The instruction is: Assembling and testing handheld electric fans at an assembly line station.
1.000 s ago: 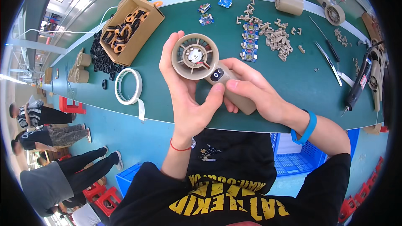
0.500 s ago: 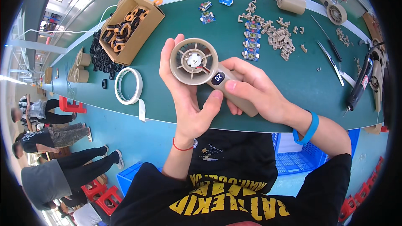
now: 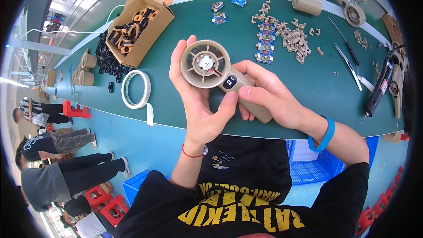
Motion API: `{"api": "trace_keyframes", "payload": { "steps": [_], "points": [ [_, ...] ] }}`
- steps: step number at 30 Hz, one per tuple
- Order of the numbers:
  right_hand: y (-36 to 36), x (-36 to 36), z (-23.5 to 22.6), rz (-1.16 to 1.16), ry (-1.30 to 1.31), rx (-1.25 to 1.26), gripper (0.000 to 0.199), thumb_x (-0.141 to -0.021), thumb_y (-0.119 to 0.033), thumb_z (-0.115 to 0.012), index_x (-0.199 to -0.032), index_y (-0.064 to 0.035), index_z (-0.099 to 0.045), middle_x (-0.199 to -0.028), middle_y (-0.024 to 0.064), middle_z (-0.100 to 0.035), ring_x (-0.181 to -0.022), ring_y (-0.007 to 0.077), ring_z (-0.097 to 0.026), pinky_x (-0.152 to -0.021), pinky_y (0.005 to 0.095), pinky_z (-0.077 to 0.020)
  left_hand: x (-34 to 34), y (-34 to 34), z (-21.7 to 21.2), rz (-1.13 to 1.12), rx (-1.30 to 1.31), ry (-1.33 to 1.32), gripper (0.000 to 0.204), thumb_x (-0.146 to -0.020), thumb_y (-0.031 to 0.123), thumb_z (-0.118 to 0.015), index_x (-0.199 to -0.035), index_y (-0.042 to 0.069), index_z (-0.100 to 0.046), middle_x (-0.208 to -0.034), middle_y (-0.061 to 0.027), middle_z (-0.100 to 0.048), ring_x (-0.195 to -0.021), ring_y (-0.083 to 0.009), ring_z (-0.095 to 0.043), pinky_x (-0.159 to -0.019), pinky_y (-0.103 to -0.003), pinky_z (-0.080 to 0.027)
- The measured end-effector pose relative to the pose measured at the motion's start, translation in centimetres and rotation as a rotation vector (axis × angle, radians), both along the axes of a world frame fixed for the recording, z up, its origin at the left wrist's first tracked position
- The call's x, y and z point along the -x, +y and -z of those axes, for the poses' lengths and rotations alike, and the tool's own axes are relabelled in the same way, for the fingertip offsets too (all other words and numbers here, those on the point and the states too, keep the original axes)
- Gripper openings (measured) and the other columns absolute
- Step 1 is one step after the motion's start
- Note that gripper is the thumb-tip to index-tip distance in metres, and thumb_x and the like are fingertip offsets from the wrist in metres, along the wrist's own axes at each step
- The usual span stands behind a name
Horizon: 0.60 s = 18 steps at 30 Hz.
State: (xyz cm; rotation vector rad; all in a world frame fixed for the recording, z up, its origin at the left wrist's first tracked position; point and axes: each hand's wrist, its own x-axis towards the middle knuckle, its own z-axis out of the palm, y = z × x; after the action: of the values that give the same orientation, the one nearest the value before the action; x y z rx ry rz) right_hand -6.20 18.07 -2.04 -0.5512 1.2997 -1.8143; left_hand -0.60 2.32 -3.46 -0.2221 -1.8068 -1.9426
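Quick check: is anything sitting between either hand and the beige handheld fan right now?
Nothing visible: the left hand cups the beige handheld fan at its round head, and the right hand grips its handle directly.

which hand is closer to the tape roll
Left. The left hand is to the right of the tape roll, across a gap, cupping the fan; the right hand is farther right, gripping the fan's handle.

Beige fan (image 3: 220, 80) is resting in left hand (image 3: 199, 113) and right hand (image 3: 276, 102), handle (image 3: 254, 106) sloping down-right. Open round end is facing up, showing spokes, pale hub (image 3: 206, 63) and red wire. Dark oval display (image 3: 230, 82) is glowing with white digits.
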Motion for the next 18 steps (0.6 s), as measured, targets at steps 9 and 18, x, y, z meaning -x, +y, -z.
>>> {"api": "trace_keyframes", "payload": {
  "steps": [9,18],
  "points": [
    [-0.10,-0.12,-0.17,0.003,0.019,-0.004,0.044,-0.095,-0.031,-0.052,-0.126,-0.0011,-0.044,-0.090,0.0055,-0.057,-0.067,0.0101,-0.058,-0.057,0.0230,-0.0466,-0.16,0.23,-0.05,-0.026,-0.056,-0.003,0.098,-0.070,-0.004,-0.063,-0.149,0.007,-0.006,-0.152,-0.0205,-0.015,-0.134,-0.0286,-0.036,-0.108,-0.040,-0.037],
    [0.03,-0.12,-0.47,0.006,-0.016,0.006,0.044,-0.095,-0.035,-0.050,-0.123,-0.0020,-0.045,-0.087,0.0066,-0.058,-0.065,0.0116,-0.059,-0.055,0.0232,-0.0458,-0.26,0.11,0.32,0.021,-0.071,0.027,0.100,-0.077,0.013,-0.070,-0.150,0.007,-0.003,-0.154,-0.0206,-0.012,-0.135,-0.0292,-0.034,-0.109,-0.042,-0.033]
  ]
}}
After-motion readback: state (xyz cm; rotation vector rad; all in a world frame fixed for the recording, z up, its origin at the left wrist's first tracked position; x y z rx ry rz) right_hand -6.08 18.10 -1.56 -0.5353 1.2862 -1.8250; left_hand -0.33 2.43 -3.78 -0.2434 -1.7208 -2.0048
